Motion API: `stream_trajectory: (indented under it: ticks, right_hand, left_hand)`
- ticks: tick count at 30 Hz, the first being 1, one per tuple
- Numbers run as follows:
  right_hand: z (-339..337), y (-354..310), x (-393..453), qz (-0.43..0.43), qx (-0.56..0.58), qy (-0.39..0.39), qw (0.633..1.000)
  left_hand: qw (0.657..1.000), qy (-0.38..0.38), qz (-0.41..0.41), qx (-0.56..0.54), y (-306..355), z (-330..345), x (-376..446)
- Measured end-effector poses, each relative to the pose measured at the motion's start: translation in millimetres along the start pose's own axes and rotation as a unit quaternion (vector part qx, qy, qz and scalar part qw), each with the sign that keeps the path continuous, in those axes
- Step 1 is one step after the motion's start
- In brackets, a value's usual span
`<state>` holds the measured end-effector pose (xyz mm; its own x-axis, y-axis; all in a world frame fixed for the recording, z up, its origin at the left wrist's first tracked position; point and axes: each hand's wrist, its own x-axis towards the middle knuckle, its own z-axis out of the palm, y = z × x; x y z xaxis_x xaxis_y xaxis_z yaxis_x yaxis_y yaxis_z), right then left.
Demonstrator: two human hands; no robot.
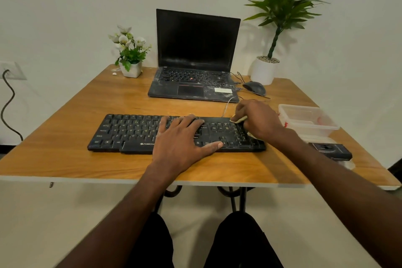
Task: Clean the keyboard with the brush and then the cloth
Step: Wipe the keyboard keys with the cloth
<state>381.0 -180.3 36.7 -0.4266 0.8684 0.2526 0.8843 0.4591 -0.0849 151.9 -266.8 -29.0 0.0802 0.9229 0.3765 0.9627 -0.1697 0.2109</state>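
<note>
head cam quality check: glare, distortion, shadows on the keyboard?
Head view: wide-angle bowing at the table edges; soft glare on the wood near the laptop; left hand shadows the keyboard slightly; key legends soft; cloth mostly hidden under the right hand.

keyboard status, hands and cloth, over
Left hand flat on keyboard. Right hand grips cloth over numpad end. Nothing in the way.
</note>
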Motion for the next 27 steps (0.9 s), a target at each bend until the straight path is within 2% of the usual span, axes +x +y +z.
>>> stream_trajectory:
  ticks: [3, 6, 8, 10, 12, 18, 21, 23, 27]
  right_hand:
    - [-2.5, 3.3, -7.0, 0.014, -0.018, -0.012, 1.000]
    - [-6.2, 5.6, -3.4, 0.064, -0.035, 0.052, 0.996]
    - [-7.0, 6.0, -0.1, 0.082, 0.003, 0.081, 0.993]
    - [-5.3, 5.0, -0.4, 0.049, 0.026, 0.034, 0.998]
    - [-0.3, 5.8, -5.9, 0.028, -0.001, -0.011, 1.000]
    - [-1.0, 3.0, -0.8, 0.111, -0.021, 0.038, 0.993]
    - [-0.9, -1.6, -5.0, 0.082, -0.003, 0.016, 0.997]
    - [-1.1, -1.3, -13.7, 0.071, -0.030, -0.004, 0.997]
    - [-13.5, 7.2, -11.9, 0.112, -0.059, 0.017, 0.992]
  left_hand:
    - [1.000, 0.001, 0.003, -0.003, -0.3, 0.4, -0.5]
    - [1.000, 0.003, 0.008, -0.003, -1.4, 0.8, -0.1]
    - [1.000, 0.003, 0.007, -0.003, -2.1, 1.7, 0.9]
    - [1.000, 0.005, 0.004, 0.000, -2.6, 2.4, 0.9]
    - [1.000, 0.005, 0.005, 0.001, -2.0, 2.8, 0.9]
    - [1.000, 0.008, 0.007, 0.001, -1.2, 1.9, 0.4]
    - [1.000, 0.010, 0.004, 0.000, -1.0, 1.3, -0.5]
    - [1.000, 0.007, 0.002, -0.001, -0.7, 0.9, -0.3]
    - [1.000, 0.005, 0.002, 0.002, -1.3, 2.2, 0.5]
